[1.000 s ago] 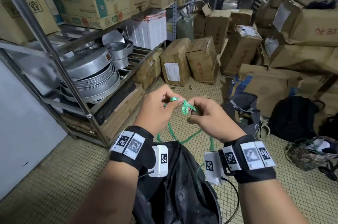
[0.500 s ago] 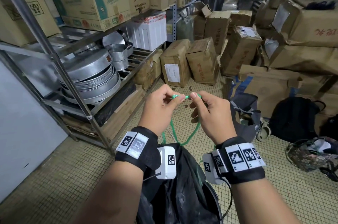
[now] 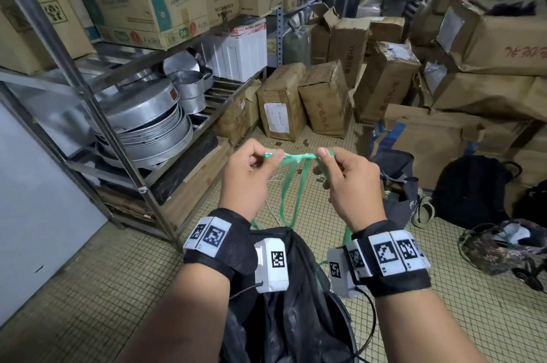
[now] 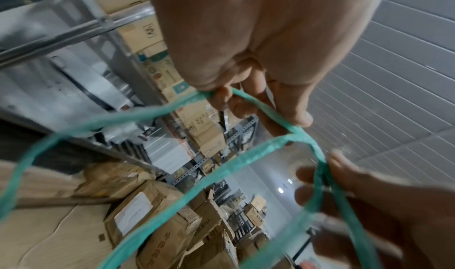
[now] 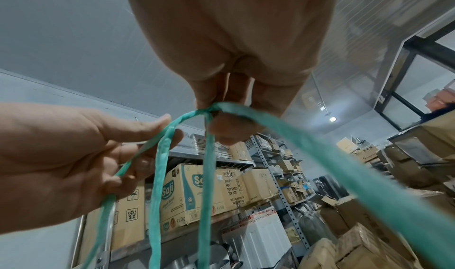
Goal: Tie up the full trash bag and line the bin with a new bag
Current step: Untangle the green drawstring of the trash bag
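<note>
A black trash bag fills the bin below my forearms; the bin itself is mostly hidden under it. Green drawstring loops rise from the bag's mouth to both hands. My left hand pinches one end of the green drawstring between thumb and fingers. My right hand pinches the other end, and a short length is stretched between the two hands at chest height. In the wrist views the strands cross and hang in loops beneath the fingers.
A metal shelf rack with stacked round pans stands at left. Cardboard boxes crowd the tiled floor ahead and to the right. A black backpack and a dark tote bag sit at right.
My hands have drawn apart and risen a little, stretching the green drawstring straight between them where it was bunched between close fingertips.
</note>
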Motion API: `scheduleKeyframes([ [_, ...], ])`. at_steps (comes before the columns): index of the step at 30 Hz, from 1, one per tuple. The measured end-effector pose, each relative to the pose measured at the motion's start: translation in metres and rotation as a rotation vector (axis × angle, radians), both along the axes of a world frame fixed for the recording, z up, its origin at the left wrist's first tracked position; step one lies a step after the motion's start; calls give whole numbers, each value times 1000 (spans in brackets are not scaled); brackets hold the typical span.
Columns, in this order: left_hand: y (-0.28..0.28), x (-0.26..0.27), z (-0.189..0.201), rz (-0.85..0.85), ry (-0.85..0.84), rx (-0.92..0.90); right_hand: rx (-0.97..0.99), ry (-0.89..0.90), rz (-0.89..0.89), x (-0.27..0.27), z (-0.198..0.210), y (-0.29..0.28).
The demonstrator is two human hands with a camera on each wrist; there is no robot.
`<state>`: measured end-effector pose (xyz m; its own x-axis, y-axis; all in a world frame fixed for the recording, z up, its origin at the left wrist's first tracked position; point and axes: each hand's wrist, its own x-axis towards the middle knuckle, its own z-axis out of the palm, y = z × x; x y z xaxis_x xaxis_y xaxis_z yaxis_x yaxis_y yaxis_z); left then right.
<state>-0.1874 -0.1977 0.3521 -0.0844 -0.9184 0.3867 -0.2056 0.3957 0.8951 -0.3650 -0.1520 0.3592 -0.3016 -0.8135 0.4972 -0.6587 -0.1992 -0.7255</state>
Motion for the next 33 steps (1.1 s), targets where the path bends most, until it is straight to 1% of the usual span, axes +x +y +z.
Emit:
scheduleKeyframes([
  [5, -6, 25, -20, 67, -2, 76, 82, -33, -47, -21, -14, 3],
  [8, -7, 29, -29, 87, 44, 122, 90, -93, -48, -21, -20, 3],
  [9, -7, 29, -30, 97, 57, 128, 93, -152, -34, -19, -20, 3],
  [10, -7, 27, -31, 96, 87, 139, 101, -247, -7, -17, -21, 3],
  [12, -6, 23, -30, 45, 227, 176, 114, -460, 61, -14, -21, 1],
  [14, -5, 19, -28, -8, 363, 214, 109, -575, 86, -12, -22, 0],
  [15, -4, 17, -27, -17, 398, 230, 97, -630, 91, -12, -23, 1],
  [18, 1, 16, -31, 10, 464, 302, 91, -738, 101, -13, -27, 3],
  [22, 6, 20, -36, 60, 597, 389, 111, -873, 85, -18, -35, 9],
  [25, 8, 17, -34, -25, 720, 391, 63, -931, 145, -15, -35, 11],
  [26, 8, 16, -31, -74, 766, 381, 43, -979, 188, -14, -33, 11],
  [28, 7, 14, -28, -146, 821, 359, 22, -1134, 285, -12, -27, 9],
  [30, 3, 13, -27, -147, 767, 329, 28, -1263, 351, -12, -22, 8],
  [31, 2, 12, -28, -125, 686, 303, 34, -1280, 365, -12, -21, 7],
  [33, -1, 12, -30, -70, 419, 217, 38, -1241, 376, -10, -21, 5],
])
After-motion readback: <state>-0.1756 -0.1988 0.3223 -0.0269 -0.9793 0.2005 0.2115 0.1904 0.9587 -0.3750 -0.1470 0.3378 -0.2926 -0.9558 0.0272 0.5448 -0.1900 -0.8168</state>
